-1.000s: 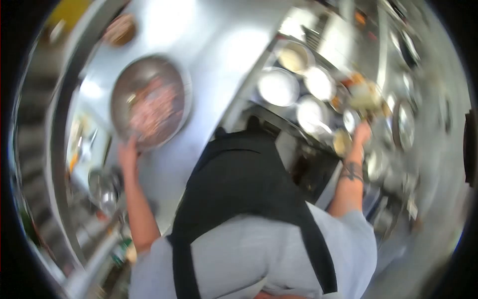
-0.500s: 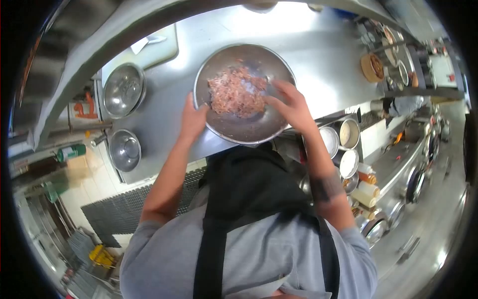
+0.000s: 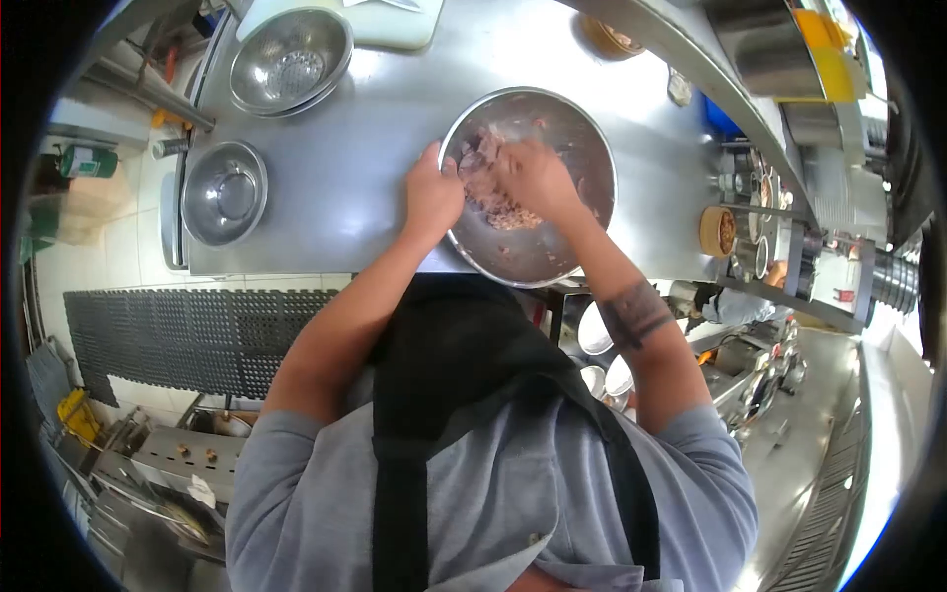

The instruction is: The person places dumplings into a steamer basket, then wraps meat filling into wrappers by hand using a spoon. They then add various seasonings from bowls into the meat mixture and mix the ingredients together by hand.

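A large steel bowl [image 3: 562,252] stands near the front edge of the steel table, with minced meat [image 3: 508,215] on its left side. Around the bowl's left rim my left hand [image 3: 434,195] is closed, thumb on the inside. Inside the bowl, my right hand [image 3: 538,178] presses into the meat with its fingers curled; the fingertips are partly hidden and slightly blurred. Some small bits of meat stick to the bowl's inner wall.
On the steel table [image 3: 375,128], a colander [image 3: 291,64] and a small steel bowl [image 3: 225,192] stand at the left. A white cutting board [image 3: 395,28] lies behind. A round container [image 3: 717,232] is at the right. A shelf edge crosses the upper right.
The view has turned and shifted. My right hand has moved from the bowl's right side onto the meat, its fingers now curled. The meat is gathered more to the left. My left hand still holds the rim.
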Tool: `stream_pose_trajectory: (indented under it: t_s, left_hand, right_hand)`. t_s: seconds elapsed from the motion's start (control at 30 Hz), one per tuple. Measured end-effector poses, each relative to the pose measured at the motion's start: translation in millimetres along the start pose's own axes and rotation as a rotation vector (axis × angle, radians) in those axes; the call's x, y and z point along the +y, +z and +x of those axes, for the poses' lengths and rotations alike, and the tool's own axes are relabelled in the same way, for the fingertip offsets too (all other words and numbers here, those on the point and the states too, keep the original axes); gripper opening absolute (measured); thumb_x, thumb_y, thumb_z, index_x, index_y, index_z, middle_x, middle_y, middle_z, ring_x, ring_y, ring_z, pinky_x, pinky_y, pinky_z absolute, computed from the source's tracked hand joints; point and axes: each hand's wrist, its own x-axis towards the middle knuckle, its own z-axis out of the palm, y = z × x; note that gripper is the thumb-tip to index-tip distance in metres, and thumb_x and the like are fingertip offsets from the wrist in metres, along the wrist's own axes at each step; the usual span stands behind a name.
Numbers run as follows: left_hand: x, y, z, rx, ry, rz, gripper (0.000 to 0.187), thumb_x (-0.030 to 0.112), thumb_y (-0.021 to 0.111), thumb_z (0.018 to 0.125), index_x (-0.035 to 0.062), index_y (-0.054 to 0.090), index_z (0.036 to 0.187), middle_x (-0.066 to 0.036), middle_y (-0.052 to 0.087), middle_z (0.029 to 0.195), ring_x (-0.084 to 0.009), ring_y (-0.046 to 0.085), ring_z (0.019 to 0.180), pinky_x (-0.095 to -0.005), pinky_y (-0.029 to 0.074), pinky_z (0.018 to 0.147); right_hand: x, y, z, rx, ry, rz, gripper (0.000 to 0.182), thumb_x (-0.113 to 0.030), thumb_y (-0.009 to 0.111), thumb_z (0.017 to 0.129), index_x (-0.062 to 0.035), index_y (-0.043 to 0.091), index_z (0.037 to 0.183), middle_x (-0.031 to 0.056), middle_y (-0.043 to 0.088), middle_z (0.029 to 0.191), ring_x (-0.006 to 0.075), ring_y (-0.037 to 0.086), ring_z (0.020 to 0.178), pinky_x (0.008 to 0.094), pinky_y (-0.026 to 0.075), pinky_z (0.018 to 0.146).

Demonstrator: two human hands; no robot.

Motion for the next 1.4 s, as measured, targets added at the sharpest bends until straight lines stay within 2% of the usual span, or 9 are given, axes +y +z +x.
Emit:
stream_pose_trajectory:
  t_s: [0.4,0.6,0.67,0.73,0.93,1.0,1.17,1.2,1.4]
  left_hand:
    - [-17.0,4.7,-0.6,-0.037,0.096,-0.036,0.040,-0.005,0.051,0.088,-0.0029,0.062,0.126,-0.027,0.069,0.114,-0.0449,0.066,0.109,-0.0484,0.050,0.096]
    - [-17.7,19.6,-13.7,0.111,0.075,0.026,0.044,-0.008,0.049,0.086,-0.0014,0.062,0.127,-0.026,0.069,0.112,-0.0442,0.067,0.107,-0.0485,0.050,0.095]
    - [-6.8,13.1,-14.3,0.099,0.071,0.006,0.044,-0.008,0.050,0.086,-0.0015,0.061,0.128,-0.025,0.069,0.112,-0.0441,0.067,0.107,-0.0479,0.050,0.096]
    - [-3.5,8.1,-14.1,0.102,0.063,-0.013,0.044,-0.007,0.050,0.086,-0.0015,0.061,0.128,-0.025,0.070,0.112,-0.0439,0.067,0.107,-0.0473,0.050,0.096]
    - [-12.8,11.6,-9.4,-0.017,0.104,-0.075,0.043,-0.005,0.053,0.083,-0.0022,0.063,0.125,-0.027,0.070,0.113,-0.0434,0.067,0.107,-0.0465,0.050,0.097]
    - [6.9,1.9,-0.9,-0.073,0.008,0.018,0.042,-0.004,0.054,0.080,-0.0029,0.065,0.121,-0.030,0.069,0.112,-0.0443,0.067,0.106,-0.0469,0.050,0.097]
    - [-26.5,11.4,16.8,0.102,0.177,0.041,0.041,-0.002,0.056,0.083,-0.0008,0.065,0.123,-0.029,0.070,0.110,-0.0461,0.067,0.111,-0.0484,0.052,0.095]
    - [-15.2,3.1,7.9,0.046,0.131,0.019,0.041,-0.002,0.056,0.084,-0.0002,0.064,0.124,-0.029,0.070,0.111,-0.0469,0.066,0.111,-0.0490,0.052,0.095]
    - [-20.6,8.3,-21.0,0.116,0.138,0.039,0.044,-0.003,0.056,0.084,0.0004,0.061,0.127,-0.031,0.068,0.113,-0.0494,0.065,0.110,-0.0511,0.052,0.094]
  right_hand:
    - [27.3,31.1,-8.6,-0.065,-0.035,-0.082,0.069,-0.019,0.084,0.072,-0.0197,0.060,0.136,0.0205,0.055,0.140,0.0487,0.058,0.123,0.0539,0.054,0.095]
    - [28.2,38.5,-12.8,0.363,0.189,-0.065,0.057,-0.010,0.069,0.080,-0.0137,0.062,0.136,0.0261,0.064,0.123,0.0423,0.062,0.119,0.0507,0.053,0.097]
    - [26.4,10.7,-34.2,0.275,0.016,-0.055,0.057,-0.018,0.075,0.080,-0.0112,0.064,0.135,0.0289,0.063,0.123,0.0401,0.060,0.121,0.0482,0.050,0.102]
    - [30.0,-24.6,-32.9,-0.131,0.193,0.620,0.072,-0.033,0.085,0.075,-0.0119,0.061,0.139,0.0308,0.056,0.134,0.0426,0.058,0.123,0.0483,0.049,0.105]
    - [-8.3,14.6,8.5,-0.050,0.119,0.207,0.054,-0.047,0.080,0.081,-0.0114,0.072,0.121,0.0188,0.064,0.126,0.0398,0.063,0.117,0.0464,0.051,0.100]
    - [-10.9,15.7,16.0,-0.505,0.024,0.201,0.047,-0.041,0.078,0.081,-0.0115,0.071,0.117,0.0193,0.067,0.115,0.0405,0.064,0.112,0.0510,0.051,0.094]
    - [-11.7,-14.3,-74.2,0.008,-0.524,-0.176,0.052,-0.033,0.077,0.071,-0.0202,0.069,0.121,0.0126,0.062,0.122,0.0355,0.061,0.106,0.0548,0.046,0.092]
    - [-5.9,-9.4,-82.9,-0.079,-0.483,-0.235,0.064,-0.039,0.078,0.076,-0.0273,0.063,0.137,0.0123,0.052,0.143,0.0393,0.050,0.129,0.0623,0.034,0.110]
    - [-9.9,54.0,-29.2,0.100,-0.054,-0.310,0.066,-0.042,0.073,0.086,-0.0276,0.053,0.147,0.0191,0.046,0.152,0.0489,0.045,0.135,0.0717,0.024,0.116]
